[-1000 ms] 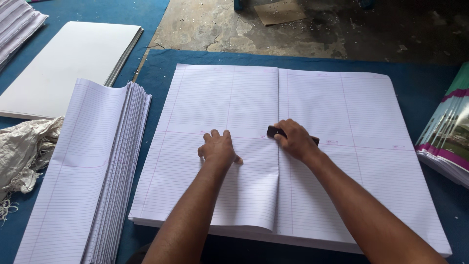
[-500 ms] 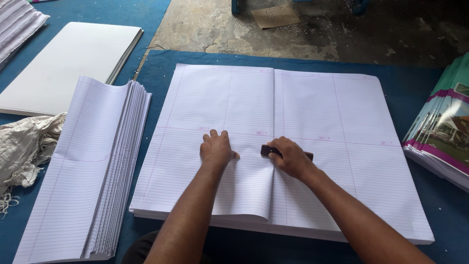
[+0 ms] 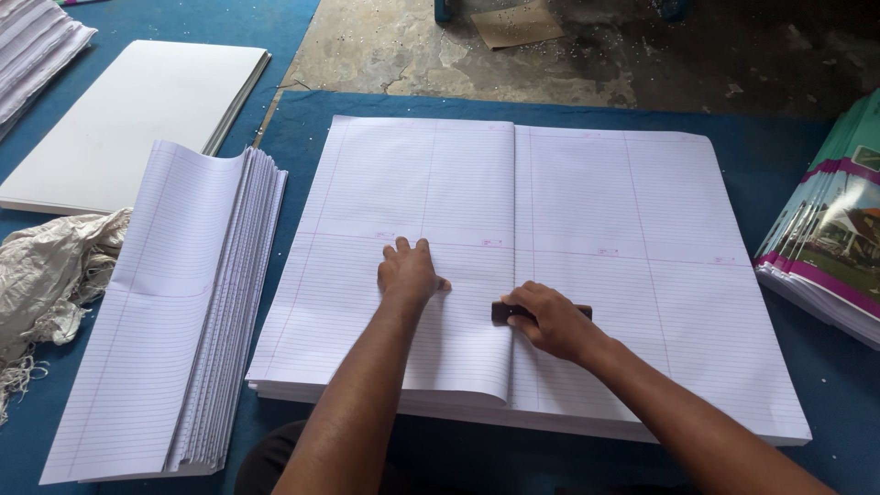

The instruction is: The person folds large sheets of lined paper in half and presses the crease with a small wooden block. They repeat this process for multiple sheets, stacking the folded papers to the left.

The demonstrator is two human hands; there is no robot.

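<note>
The step in hand looks like creasing a fold in the top ruled sheet [image 3: 587, 229] of a big stack. The left hand [image 3: 410, 272] lies flat with its fingers close together, pressing the folded-over leaf down just left of the centre fold. Just right of it, the right hand [image 3: 550, 321] is closed around a small dark block [image 3: 541, 313], which rests on the paper across the fold line, near the stack's front edge. By my judgement, the crease nearest the person is the part being worked, so the next move calls for firm, even pressure along the fold while the left hand keeps the leaf from slipping. Farther left of the left hand sits a pile of folded ruled sheets [image 3: 174, 312] on the blue worktop [image 3: 788, 156], with a crumpled cloth [image 3: 46, 275] beyond it.
</note>
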